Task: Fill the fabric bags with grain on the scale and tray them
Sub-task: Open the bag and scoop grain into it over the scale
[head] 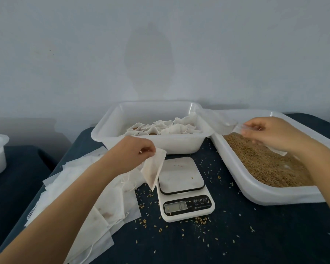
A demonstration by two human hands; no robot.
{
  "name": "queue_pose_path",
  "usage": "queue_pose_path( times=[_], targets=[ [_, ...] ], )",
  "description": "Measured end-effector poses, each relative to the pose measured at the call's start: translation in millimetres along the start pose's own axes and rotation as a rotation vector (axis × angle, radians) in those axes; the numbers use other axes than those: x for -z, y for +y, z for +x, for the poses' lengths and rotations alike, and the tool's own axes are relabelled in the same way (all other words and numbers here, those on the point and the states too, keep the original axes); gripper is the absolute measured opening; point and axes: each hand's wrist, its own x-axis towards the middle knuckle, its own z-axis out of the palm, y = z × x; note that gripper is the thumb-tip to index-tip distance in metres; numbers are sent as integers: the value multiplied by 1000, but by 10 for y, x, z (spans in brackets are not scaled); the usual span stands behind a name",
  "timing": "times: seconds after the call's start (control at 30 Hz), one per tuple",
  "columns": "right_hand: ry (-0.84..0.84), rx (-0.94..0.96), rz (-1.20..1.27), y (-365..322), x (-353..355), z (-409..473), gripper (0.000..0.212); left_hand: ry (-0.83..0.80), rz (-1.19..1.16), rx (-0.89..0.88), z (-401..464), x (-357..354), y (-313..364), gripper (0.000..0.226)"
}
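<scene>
left hand pinches fabric bag | long axis vertical, corner down

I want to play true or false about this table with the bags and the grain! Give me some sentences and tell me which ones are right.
1. The left hand pinches a white fabric bag hanging beside the small white kitchen scale. True.
2. A full bag sits on the scale's platform. False: only a few loose grains lie there.
3. The wide white plastic tray on the right holds loose brown grain. True.
4. The deep white plastic tub behind the scale is empty. False: filled white bags lie in it.
5. The right hand is over the grain tray. True.
</scene>
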Motion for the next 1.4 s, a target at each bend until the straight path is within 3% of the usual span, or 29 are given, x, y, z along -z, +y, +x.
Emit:
queue_pose_path(
  times=[0.07, 0.23, 0.57, 0.7, 0.87, 0.93, 1.0, 1.1, 1.17, 1.23, 1.3, 1.4],
  targets=[
    [42, -103, -78, 159, 33, 79, 17, -46, 37, -12, 120, -18, 80, 9],
    [-102, -326, -225, 351, -49, 169, 34, -99, 59, -50, 399, -203, 321, 13],
    [-192, -411, -377, 523, -339, 140, 31, -141, 100, -94, 514, -596, 551, 19],
    [-224, -427, -405, 543, -389, 159, 34, 23, -71, -29, 405, -559, 465, 31],
    [-278, -425, -460, 550, -441, 169, 33, 190, -159, 33, 108, -539, 259, 24],
    [-226, -408, -479, 498, -386, 158, 29, 214, -172, 76, -53, -581, 172, 22],
    [12, -292, -378, 349, -293, 92, 21, 241, -211, 147, -202, -640, 87, 19],
    [393, 28, 97, -133, -328, -258, 19, 299, -316, 246, -358, -766, 10, 13],
    [357, 212, 281, -471, -586, -527, 33, 325, -367, 297, -403, -857, -6, 11],
    [262, 316, 282, -590, -966, -634, 39, 347, -420, 352, -414, -945, -18, 14],
    [243, 301, 296, -544, -1297, -562, 35, 361, -456, 401, -423, -1038, -44, 16],
    [247, 126, 449, -352, -1591, -389, 15, 351, -469, 463, -452, -1175, -115, 21]
  ],
)
